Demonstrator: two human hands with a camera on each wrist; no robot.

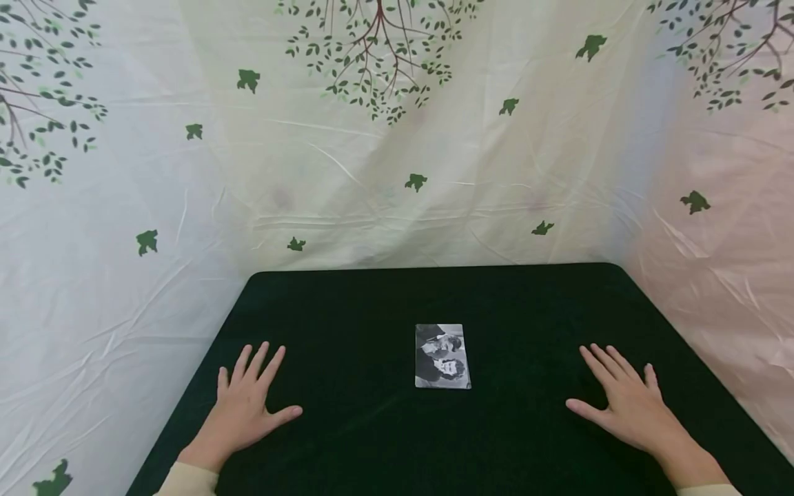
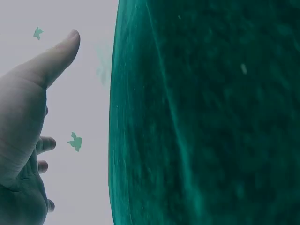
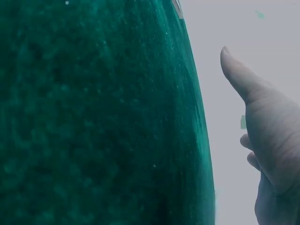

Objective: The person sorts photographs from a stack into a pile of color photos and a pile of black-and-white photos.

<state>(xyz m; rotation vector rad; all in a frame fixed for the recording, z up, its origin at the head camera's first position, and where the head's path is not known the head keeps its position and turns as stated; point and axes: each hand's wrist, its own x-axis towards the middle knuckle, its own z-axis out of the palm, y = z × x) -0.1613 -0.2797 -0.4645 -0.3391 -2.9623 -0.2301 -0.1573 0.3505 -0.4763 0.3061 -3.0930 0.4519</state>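
A black-and-white photo card point(image 1: 443, 357) lies flat on the dark green table point(image 1: 347, 303), near the middle. It shows two people, their heads pointing to the right. To its left is my left hand point(image 1: 247, 403), fingers spread and thumb out toward the card, holding nothing. My right hand point(image 1: 626, 403) is on the card's other side, its fingers straight and its thumb pointing inward, also without anything in it. In the left wrist view the left thumb point(image 2: 51, 58) stands apart from the fingers. The right wrist view shows the right thumb point(image 3: 241, 77) likewise extended.
Behind and beside the table hangs a pale cloth point(image 1: 459, 151) printed with leafy branches and green birds. The table's far edge point(image 1: 434, 267) runs along the foot of this cloth, with rounded corners. Light sleeves point(image 1: 186, 480) cover the forearms.
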